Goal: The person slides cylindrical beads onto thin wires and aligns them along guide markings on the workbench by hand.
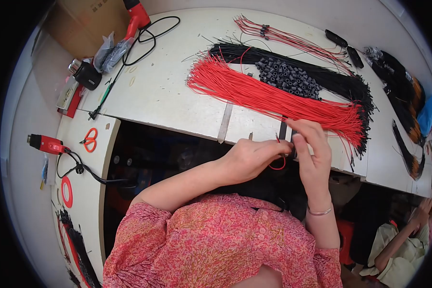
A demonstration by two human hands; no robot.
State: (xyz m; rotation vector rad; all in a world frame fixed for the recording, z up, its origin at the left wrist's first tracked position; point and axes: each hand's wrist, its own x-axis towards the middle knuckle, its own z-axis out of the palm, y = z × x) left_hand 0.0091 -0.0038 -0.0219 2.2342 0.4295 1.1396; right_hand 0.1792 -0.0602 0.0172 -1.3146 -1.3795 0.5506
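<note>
My left hand point(257, 156) is closed in a pinch on a thin red wire point(278, 167), which loops below its fingertips at the table's front edge. My right hand point(314, 150) meets it fingertip to fingertip, thumb and forefinger bent together. Whatever lies between those right fingers is small and dark, and I cannot make it out. Just beyond both hands lies a wide bundle of red wires point(273, 96). Behind it stretches a bundle of black wires point(338, 82), with a heap of short dark grey tubes point(287, 78) between the two bundles.
Red wires with black pieces point(297, 42) lie at the back. To the left are a red heat gun point(48, 144), orange scissors point(90, 140), a tape roll point(67, 192) and a black-handled tool point(86, 74). A cardboard box point(89, 26) stands behind. Another person's arm point(398, 240) shows lower right.
</note>
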